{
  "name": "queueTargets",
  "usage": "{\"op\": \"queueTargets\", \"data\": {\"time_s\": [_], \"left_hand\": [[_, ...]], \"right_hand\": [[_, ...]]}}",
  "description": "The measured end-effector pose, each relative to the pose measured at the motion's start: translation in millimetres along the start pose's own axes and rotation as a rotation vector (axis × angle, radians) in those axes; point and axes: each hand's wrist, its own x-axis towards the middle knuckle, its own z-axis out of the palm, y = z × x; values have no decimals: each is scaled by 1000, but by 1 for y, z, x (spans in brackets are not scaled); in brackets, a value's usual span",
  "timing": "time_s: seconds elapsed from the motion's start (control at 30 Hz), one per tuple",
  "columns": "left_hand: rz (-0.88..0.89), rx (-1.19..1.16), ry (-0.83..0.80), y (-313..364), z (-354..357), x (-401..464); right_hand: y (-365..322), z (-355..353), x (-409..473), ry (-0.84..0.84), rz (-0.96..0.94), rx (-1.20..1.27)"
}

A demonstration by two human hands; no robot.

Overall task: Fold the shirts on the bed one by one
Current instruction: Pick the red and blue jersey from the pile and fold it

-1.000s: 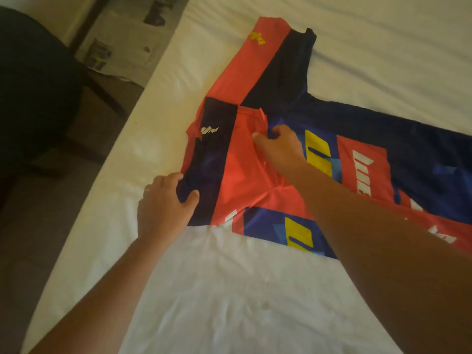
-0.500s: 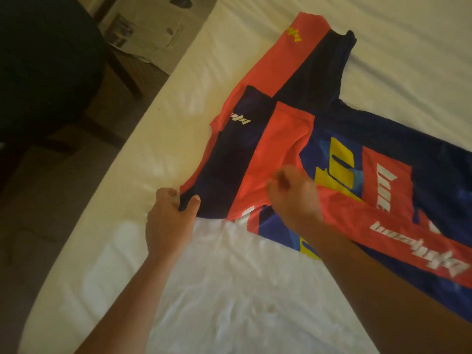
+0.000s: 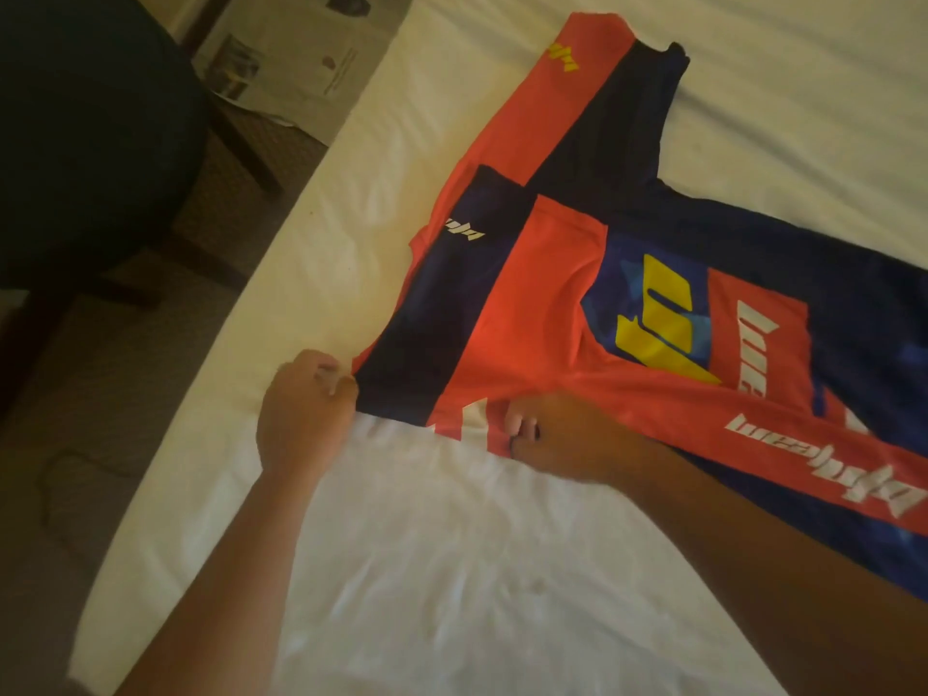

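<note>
A red, navy and blue shirt (image 3: 542,273) with yellow and white lettering lies flat on the white bed (image 3: 452,570), collar end toward the left edge, one sleeve stretched away from me. My left hand (image 3: 306,409) pinches the navy corner of the shirt at its near left end. My right hand (image 3: 562,434) is closed on the red near edge of the shirt, beside a red sleeve that runs off to the right. My right forearm hides part of the lower shirt.
The bed's left edge runs diagonally from bottom left to top centre. Beyond it stand a dark rounded chair (image 3: 85,143), a woven brown stand (image 3: 241,173) and newspapers (image 3: 301,57) on the floor. White sheet spreads in front of the shirt.
My right hand slid from the chest of the shirt back to its near edge and closed on the fabric. The red sleeve now lies folded along the near side. My left hand kept its grip.
</note>
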Motion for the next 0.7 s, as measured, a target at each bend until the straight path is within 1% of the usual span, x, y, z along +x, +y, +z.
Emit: {"op": "queueTargets", "data": {"time_s": [0.03,0.07,0.1,0.13,0.17,0.2,0.23,0.3,0.33,0.4,0.47,0.6,0.63,0.7], "left_hand": [[77,87,110,5,2,-4],[197,142,183,11,5,-9],[353,188,206,17,10,-14],[519,248,180,19,18,-16],[658,330,137,17,27,-16],[737,407,91,12,34,-14],[753,466,42,5,39,-10],[704,513,-30,-11,42,0],[688,511,-53,-19,44,4],[694,488,-76,-27,46,9],[688,443,-76,-27,50,13],[671,299,-3,-29,56,16],[674,268,13,-30,56,18],[674,250,33,-31,57,18]], "right_hand": [[-2,-9,7,75,19,33],[-2,-15,16,219,10,18],[-1,-22,24,394,-44,-34],[1,-27,33,533,-112,-128],[3,-32,42,617,-155,-249],[6,-36,51,631,-146,-364],[6,-43,58,572,-84,-447],[18,-51,72,407,88,-499],[27,-53,76,358,145,-501],[42,-54,81,336,174,-540],[43,-56,84,390,159,-571],[14,-66,105,714,-4,-547],[5,-70,115,761,-47,-543],[-11,-80,136,765,-98,-565]]}}
